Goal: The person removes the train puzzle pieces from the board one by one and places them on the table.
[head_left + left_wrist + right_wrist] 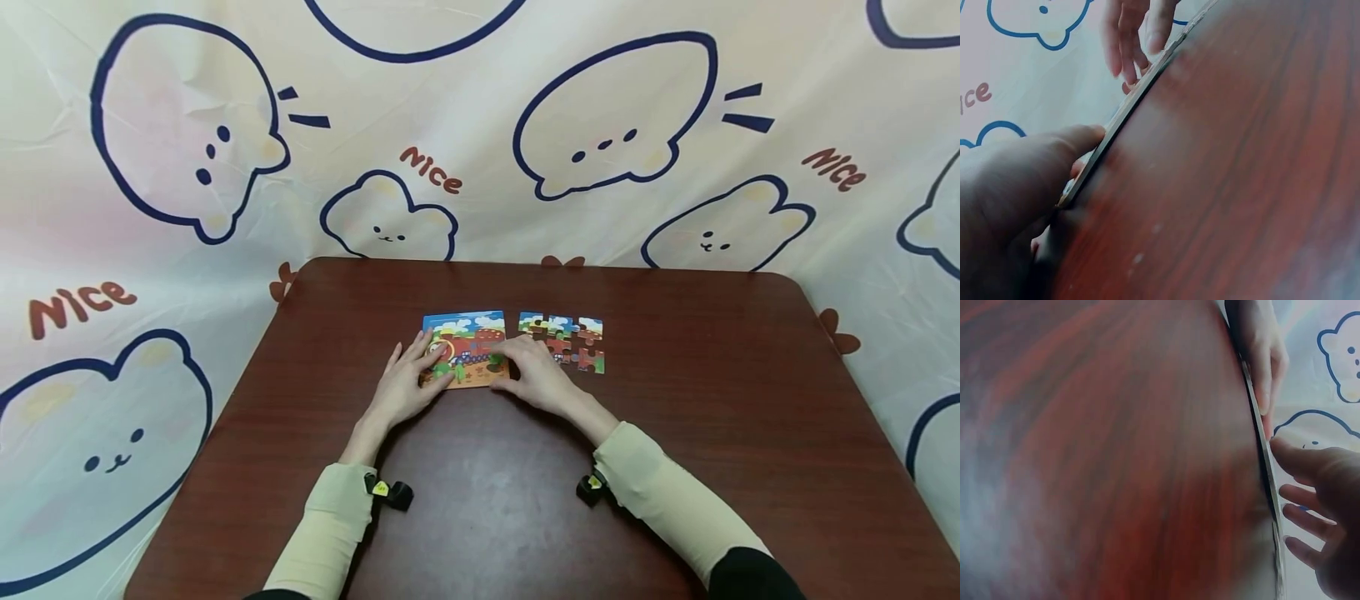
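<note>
A colourful jigsaw puzzle [467,322] with a red vehicle, sky and cactus picture lies flat on the brown table. Across its left side rests my left hand [402,385], fingers extended and thumb near the front edge. My right hand [536,373] is over the puzzle's right edge, its fingers slightly bent. In the right wrist view that hand [1338,500] has its thumb at the board's edge and its fingers spread apart, with nothing seen between them. Just right of the puzzle are several puzzle pieces [590,329], some overlapped by the right hand.
The dark brown wooden table [480,500] has rounded far corners. Behind it and at its sides hangs a white cloth [480,108] printed with blue bear outlines.
</note>
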The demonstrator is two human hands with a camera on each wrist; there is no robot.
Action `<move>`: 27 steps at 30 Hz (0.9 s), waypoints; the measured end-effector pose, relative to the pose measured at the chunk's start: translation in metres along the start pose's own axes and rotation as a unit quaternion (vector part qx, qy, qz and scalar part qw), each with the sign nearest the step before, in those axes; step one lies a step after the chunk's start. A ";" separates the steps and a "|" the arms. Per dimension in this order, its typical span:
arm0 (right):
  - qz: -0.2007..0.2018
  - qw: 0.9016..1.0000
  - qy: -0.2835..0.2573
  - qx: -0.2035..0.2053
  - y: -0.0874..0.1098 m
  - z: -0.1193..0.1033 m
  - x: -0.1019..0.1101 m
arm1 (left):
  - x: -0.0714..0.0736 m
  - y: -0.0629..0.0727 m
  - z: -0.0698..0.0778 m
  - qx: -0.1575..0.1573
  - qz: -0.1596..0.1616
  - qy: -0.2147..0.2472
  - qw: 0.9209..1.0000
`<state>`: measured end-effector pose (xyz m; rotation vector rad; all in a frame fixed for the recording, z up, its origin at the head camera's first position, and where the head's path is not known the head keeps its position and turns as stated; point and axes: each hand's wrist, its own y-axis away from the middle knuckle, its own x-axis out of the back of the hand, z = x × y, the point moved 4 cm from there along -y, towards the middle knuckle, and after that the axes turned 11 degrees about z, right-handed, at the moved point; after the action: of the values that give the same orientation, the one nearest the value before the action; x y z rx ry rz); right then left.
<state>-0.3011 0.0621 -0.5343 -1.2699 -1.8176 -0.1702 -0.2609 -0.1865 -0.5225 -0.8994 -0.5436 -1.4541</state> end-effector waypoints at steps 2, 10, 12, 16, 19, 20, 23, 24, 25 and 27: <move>0.000 1.000 0.007 0.005 -0.001 -0.002 -0.001 | -0.001 0.000 0.001 0.007 0.005 -0.007 1.000; -0.018 0.998 0.066 -0.002 -0.005 -0.030 0.012 | -0.004 -0.002 0.002 0.017 0.029 -0.026 0.999; -0.029 0.997 0.071 -0.022 -0.007 -0.030 0.011 | -0.004 -0.002 0.002 0.017 0.032 -0.026 0.999; -0.042 0.996 0.065 -0.055 -0.010 -0.030 0.011 | -0.005 -0.002 0.003 0.016 0.035 -0.023 0.999; -0.050 0.995 0.058 -0.068 -0.013 -0.030 0.010 | -0.005 -0.002 0.002 0.018 0.034 -0.019 0.999; -0.053 0.994 0.056 -0.072 -0.014 -0.030 0.010 | -0.005 -0.003 0.002 0.018 0.034 -0.019 0.999; -0.057 0.994 0.051 -0.083 -0.016 -0.030 0.010 | -0.005 -0.003 0.002 0.020 0.031 -0.020 0.999; -0.056 0.994 0.050 -0.084 -0.016 -0.030 0.010 | -0.005 -0.003 0.002 0.021 0.030 -0.021 0.999; -0.056 0.993 0.051 -0.085 -0.016 -0.030 0.010 | -0.006 -0.003 0.002 0.022 0.029 -0.021 0.999; -0.051 0.994 0.056 -0.085 -0.017 -0.030 0.010 | -0.006 -0.004 0.002 0.023 0.028 -0.023 0.999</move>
<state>-0.2981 0.0446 -0.5030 -1.2588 -1.8016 -0.4516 -0.2646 -0.1814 -0.5255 -0.9061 -0.5803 -1.3682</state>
